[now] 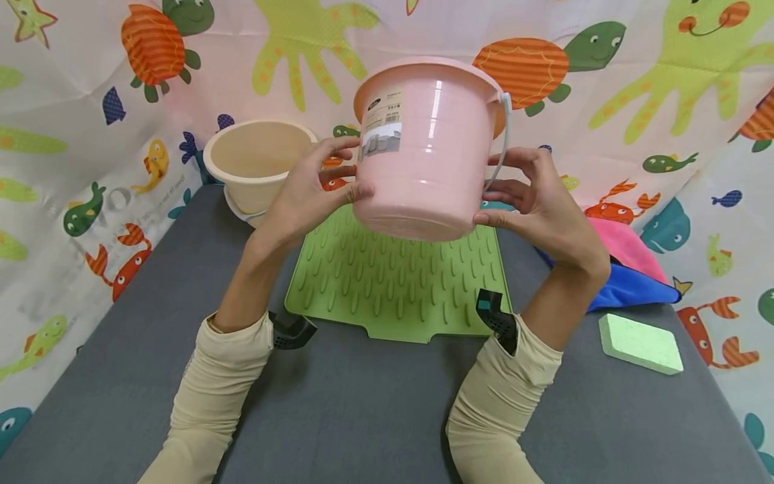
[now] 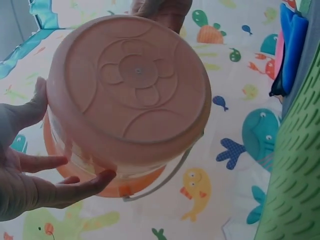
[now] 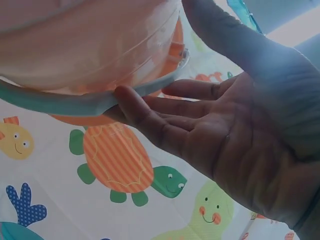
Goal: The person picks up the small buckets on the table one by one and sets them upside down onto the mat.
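A pink bucket (image 1: 423, 144) is held up off the table, tilted so that part of its underside shows, with a printed label (image 1: 382, 124) on its side. My left hand (image 1: 314, 178) holds it from the left, thumb low on the wall and fingers spread along the side. On the other side my right hand (image 1: 538, 202) grips it, thumb near the base and fingers by the pale handle (image 1: 506, 128). In the left wrist view the bucket's round base (image 2: 137, 75) shows a flower pattern. The right wrist view has the fingers beneath the handle (image 3: 75, 102).
Below the bucket lies a green ridged mat (image 1: 393, 282) on the grey table (image 1: 375, 403). A cream bucket (image 1: 242, 181) stands back left. At right are a pink and blue cloth (image 1: 635, 282) and a pale green sponge block (image 1: 641, 343). A patterned curtain (image 1: 435, 27) hangs behind.
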Demonstrator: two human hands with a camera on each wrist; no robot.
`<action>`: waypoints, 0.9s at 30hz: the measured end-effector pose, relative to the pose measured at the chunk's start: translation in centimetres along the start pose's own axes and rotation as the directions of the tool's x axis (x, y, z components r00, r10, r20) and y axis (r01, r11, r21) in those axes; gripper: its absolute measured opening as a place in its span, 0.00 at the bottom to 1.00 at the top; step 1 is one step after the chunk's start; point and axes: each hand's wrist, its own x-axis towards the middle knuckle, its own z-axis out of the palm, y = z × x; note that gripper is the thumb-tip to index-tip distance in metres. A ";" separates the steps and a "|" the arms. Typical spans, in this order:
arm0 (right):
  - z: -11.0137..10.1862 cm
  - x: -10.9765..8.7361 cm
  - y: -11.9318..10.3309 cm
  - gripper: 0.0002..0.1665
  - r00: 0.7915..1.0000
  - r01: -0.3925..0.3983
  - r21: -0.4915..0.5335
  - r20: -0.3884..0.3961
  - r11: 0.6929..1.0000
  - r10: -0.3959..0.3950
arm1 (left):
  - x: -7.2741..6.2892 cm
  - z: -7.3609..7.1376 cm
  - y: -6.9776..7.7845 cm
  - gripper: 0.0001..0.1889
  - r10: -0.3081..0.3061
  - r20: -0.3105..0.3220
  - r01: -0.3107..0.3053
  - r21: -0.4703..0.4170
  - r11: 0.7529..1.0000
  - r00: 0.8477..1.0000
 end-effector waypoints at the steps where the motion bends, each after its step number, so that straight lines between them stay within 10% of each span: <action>1: 0.0 0.1 0.0 0.48 1.000 0.017 -0.003 0.006 1.000 -0.017 | -0.1 -0.1 0.0 0.37 -0.003 -0.013 0.004 0.011 1.000 1.000; 15: 0.2 0.5 -0.6 0.55 0.990 0.038 -0.278 -0.118 0.960 -0.073 | -0.1 -0.8 -0.6 0.50 0.042 0.052 -0.037 -0.094 0.995 0.998; 27: -0.1 0.7 0.5 0.30 0.980 0.125 -0.147 -0.138 0.981 -0.145 | 0.0 -1.7 -0.9 0.68 0.213 0.147 -0.203 -0.077 0.976 0.966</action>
